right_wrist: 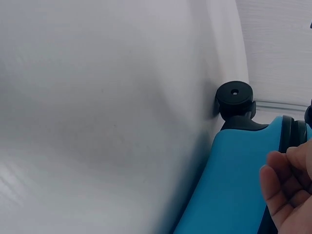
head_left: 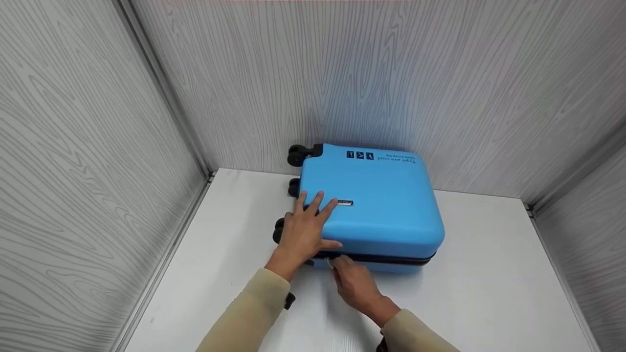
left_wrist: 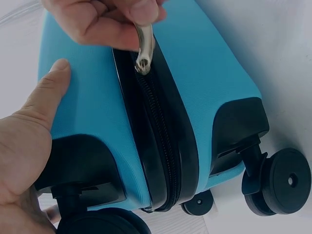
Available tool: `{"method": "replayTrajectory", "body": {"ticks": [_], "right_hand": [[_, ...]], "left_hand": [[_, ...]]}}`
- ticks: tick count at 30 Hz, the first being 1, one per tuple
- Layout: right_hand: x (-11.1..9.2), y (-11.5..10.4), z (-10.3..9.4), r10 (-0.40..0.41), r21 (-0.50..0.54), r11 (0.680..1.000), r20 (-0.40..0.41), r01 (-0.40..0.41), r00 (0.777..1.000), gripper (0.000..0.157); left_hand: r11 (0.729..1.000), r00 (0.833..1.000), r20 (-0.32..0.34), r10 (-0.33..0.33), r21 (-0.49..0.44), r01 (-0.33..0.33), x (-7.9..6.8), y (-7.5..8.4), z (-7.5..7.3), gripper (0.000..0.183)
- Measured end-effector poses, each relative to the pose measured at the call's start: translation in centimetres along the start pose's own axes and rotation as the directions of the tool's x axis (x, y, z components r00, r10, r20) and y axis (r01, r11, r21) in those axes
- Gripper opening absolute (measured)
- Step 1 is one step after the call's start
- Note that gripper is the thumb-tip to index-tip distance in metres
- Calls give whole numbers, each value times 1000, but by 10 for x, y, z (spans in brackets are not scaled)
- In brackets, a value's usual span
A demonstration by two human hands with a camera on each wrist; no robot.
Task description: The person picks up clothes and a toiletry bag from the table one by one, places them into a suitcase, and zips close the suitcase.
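A blue hard-shell suitcase [head_left: 376,195] lies flat on the white table, its black wheels [head_left: 297,155] pointing left. Spread over the wheel-end corner of the upper shell is my left hand [head_left: 305,230], fingers straight and thumb along the near side. My right hand [head_left: 356,281] pinches a silver zipper pull [left_wrist: 145,51] between thumb and curled fingers at the near side, close to the left hand. The black zipper [left_wrist: 158,117] runs between two black rims; below the pull, toward the wheels, its teeth show meshed. In the right wrist view the right hand [right_wrist: 292,190] hides the pull.
The white table [head_left: 489,259] extends around the suitcase. A wood-grain panel [head_left: 362,73] rises close behind it, and further panels stand at the left [head_left: 73,171] and right [head_left: 587,205].
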State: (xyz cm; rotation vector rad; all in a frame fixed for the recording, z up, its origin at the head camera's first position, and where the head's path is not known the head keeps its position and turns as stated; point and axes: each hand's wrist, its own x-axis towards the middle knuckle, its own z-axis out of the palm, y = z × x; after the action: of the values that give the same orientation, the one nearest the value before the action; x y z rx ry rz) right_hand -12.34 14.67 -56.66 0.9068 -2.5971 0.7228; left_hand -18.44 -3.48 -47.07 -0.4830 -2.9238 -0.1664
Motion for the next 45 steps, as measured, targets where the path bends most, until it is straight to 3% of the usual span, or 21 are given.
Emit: {"method": "replayTrajectory", "body": {"ticks": [9,18,25,29,34,37,40,42,45], "right_hand": [[2,-3,2,17,1,1000,21,-17,1000,7],[1,-1,2,10,-6,1000,-3,-10,1000,9],[-8,6,1,68,-61,995,-124,-76,990,8],[-9,13,-5,73,-79,992,-275,-98,959,10],[-6,23,-25,46,-85,992,-468,-96,883,12],[-3,31,-41,48,-69,992,-540,-102,840,14],[-2,43,-57,45,-81,990,-593,-115,804,20],[-1,52,-67,57,-95,985,-607,-144,793,29],[-1,66,-80,141,-91,968,-573,-234,807,42]], "left_hand": [[1000,999,-45,22,13,-21,-2,-1,1,111],[1000,1000,-14,8,5,-8,0,0,2,112],[1000,1000,-19,0,10,0,-1,2,2,115],[1000,999,-34,-18,4,19,-1,2,2,121],[995,997,-13,-76,-67,75,-4,4,2,124],[990,994,13,-105,-99,105,-6,5,1,124],[992,994,18,-104,-73,105,-6,8,-1,123],[994,995,19,-101,-47,101,-7,9,-2,123],[995,995,15,-100,-16,100,-9,13,-4,123]]}}
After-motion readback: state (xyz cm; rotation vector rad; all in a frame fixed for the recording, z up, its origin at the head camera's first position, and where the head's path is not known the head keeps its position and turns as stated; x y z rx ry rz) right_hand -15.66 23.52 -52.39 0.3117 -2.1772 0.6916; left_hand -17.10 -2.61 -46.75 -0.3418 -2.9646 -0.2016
